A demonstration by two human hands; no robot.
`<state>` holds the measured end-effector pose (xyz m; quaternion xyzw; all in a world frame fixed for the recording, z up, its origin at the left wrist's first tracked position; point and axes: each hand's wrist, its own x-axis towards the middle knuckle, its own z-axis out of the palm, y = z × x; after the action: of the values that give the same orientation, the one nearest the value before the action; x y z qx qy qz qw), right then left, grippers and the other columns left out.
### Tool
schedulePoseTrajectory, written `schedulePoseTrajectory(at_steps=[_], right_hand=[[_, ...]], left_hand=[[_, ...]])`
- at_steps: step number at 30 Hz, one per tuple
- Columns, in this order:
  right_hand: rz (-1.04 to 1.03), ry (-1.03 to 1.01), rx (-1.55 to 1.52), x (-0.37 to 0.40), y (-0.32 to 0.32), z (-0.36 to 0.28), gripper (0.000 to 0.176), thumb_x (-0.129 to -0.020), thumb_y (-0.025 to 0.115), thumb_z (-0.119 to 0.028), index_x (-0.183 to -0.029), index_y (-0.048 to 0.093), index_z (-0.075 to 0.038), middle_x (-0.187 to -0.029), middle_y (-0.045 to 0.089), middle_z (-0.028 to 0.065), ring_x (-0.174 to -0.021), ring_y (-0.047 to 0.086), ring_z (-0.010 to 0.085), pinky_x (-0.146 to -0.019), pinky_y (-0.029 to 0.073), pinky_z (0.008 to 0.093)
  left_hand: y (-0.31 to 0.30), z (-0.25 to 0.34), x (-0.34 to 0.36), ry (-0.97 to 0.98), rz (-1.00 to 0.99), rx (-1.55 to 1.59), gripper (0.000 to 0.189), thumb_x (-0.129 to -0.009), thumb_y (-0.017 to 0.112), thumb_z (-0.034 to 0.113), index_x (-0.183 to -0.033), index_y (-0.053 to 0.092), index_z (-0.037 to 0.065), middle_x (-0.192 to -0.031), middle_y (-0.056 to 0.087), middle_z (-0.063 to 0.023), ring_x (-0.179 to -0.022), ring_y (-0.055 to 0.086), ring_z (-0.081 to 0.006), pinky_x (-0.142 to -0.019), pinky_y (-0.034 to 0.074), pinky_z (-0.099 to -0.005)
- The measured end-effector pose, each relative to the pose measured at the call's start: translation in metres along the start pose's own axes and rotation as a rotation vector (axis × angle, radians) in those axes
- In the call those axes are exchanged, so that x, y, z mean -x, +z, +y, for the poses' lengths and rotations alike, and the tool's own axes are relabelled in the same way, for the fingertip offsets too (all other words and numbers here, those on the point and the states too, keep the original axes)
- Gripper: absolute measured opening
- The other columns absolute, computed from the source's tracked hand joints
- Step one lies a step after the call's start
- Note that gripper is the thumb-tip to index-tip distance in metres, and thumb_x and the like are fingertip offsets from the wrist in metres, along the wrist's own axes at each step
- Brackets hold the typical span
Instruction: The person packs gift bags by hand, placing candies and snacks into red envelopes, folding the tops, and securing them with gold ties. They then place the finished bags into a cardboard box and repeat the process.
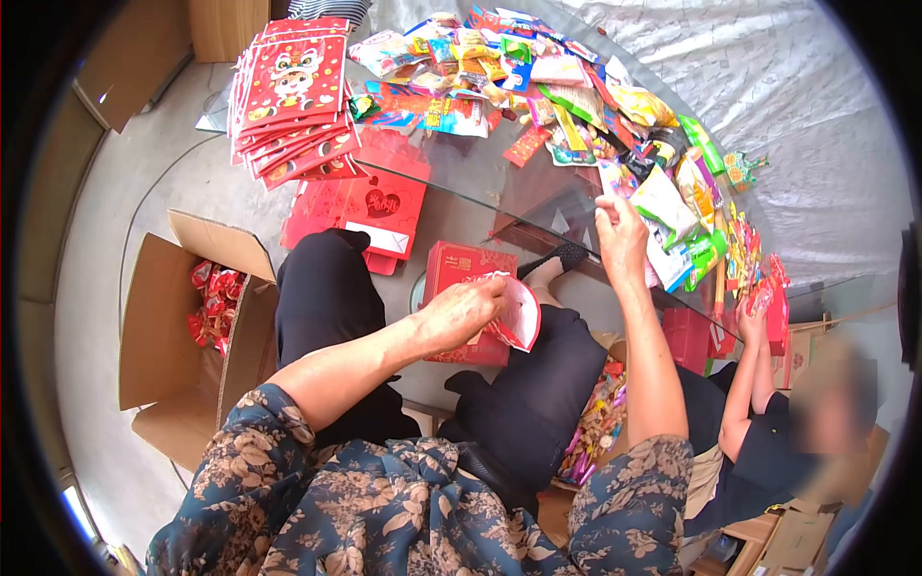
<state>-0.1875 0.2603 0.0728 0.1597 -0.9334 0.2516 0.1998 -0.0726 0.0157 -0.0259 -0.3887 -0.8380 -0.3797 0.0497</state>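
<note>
My left hand (pixel 471 312) is closed on the rim of a red paper bag (pixel 523 322), held over my lap with its whitish inside facing up. Behind it is a red printed box (pixel 451 264). At the glass table's edge, my right hand (pixel 622 238) has its fingers curled together beside the heap of snack packets (pixel 576 101). Whatever those fingers hold, if anything, cannot be made out. White-and-green packets (pixel 665 206) lie just right of that hand.
Red festive bags (pixel 293 86) are stacked at the table's left. An open cardboard box (pixel 158 326) with red-wrapped items stands on the floor. Loose sweets (pixel 602 413) fill a container by my right leg. A co-worker (pixel 759 403) sits at right, hands on a red bag.
</note>
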Motion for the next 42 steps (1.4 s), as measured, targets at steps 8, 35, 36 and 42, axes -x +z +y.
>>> schedulePoseTrajectory(at_steps=[8,35,36,42], right_hand=[[-0.133,-0.101,0.305,-0.093,0.007,0.046,0.032,-0.081,0.063,0.0,-0.113,0.063,-0.008,-0.108,0.065,0.0139,-0.101,0.064,0.0349,-0.085,0.051,0.0435],[-0.349,0.01,0.348,-0.16,0.039,0.098,0.037,-0.072,0.074,-0.002,-0.108,0.065,-0.008,-0.105,0.067,0.015,-0.1,0.066,0.0305,-0.086,0.052,0.0402],[-0.318,-0.011,0.29,-0.158,0.037,0.098,0.039,-0.07,0.076,-0.002,-0.107,0.065,-0.008,-0.103,0.067,0.0145,-0.098,0.067,0.0289,-0.085,0.052,0.0389],[-0.196,0.106,-0.018,-0.15,0.023,0.083,0.044,-0.072,0.078,-0.006,-0.113,0.066,-0.009,-0.099,0.07,0.0076,-0.088,0.067,0.0157,-0.081,0.052,0.0292]], left_hand=[[-0.005,0.002,-0.001,-0.025,0.008,0.05,0.011,-0.081,0.059,0.004,-0.091,0.057,0.0,-0.096,0.053,-0.016,-0.095,0.061,-0.035,-0.08,0.052,-0.0428],[-0.01,0.004,-0.01,-0.077,-0.124,0.036,0.029,-0.074,0.063,0.0,-0.103,0.062,-0.002,-0.103,0.055,-0.0149,-0.099,0.063,-0.0316,-0.081,0.053,-0.0398],[-0.01,0.004,-0.01,-0.075,-0.126,0.028,0.028,-0.074,0.063,0.0,-0.102,0.061,-0.002,-0.103,0.055,-0.0149,-0.099,0.063,-0.0316,-0.081,0.053,-0.0398],[-0.003,-0.001,-0.009,-0.083,-0.103,0.035,0.025,-0.075,0.062,0.001,-0.1,0.061,-0.001,-0.102,0.055,-0.0147,-0.099,0.063,-0.0315,-0.079,0.054,-0.0405]])
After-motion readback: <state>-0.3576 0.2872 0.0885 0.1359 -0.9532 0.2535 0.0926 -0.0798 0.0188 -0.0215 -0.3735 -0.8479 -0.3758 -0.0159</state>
